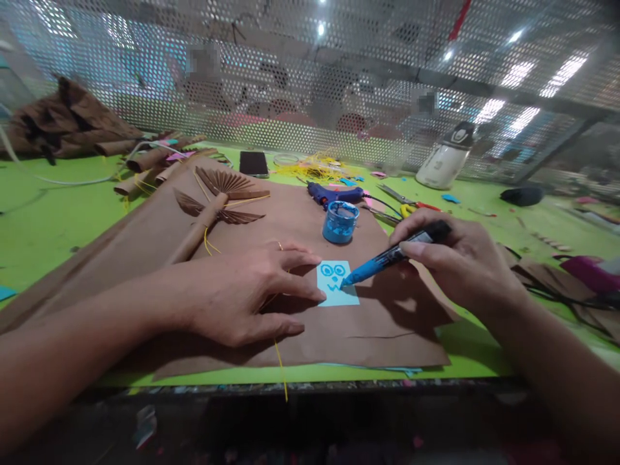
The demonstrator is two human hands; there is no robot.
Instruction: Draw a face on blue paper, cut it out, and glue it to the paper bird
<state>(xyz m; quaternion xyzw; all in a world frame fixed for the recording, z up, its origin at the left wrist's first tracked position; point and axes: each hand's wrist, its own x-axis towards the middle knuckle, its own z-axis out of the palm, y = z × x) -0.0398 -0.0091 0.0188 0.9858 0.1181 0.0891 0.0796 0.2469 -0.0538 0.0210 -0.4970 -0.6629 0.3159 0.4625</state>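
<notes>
A small light-blue paper square (pixel 351 297) lies on brown paper (pixel 290 342) and bears a drawn face with two round eyes, a nose and a zigzag mouth. My left hand (pixel 247 290) rests flat with fingers spread, two fingertips on the square's left edge. My right hand (pixel 455 258) is closed around a blue marker (pixel 382 261), whose tip touches the square at the right end of the mouth. Behind the square stands an open jar of blue paint (pixel 340 223). A rolled brown paper piece with pleated fans (pixel 213 210) lies beyond my left hand.
A blue glue gun (pixel 334 194), scissors (pixel 397 199), a phone (pixel 253 164) and yellow strands (pixel 320 168) lie toward the back. A white bottle (pixel 445 158) stands at back right. Brown paper rolls (pixel 150 158) are at back left, before a perforated metal screen (pixel 310 84).
</notes>
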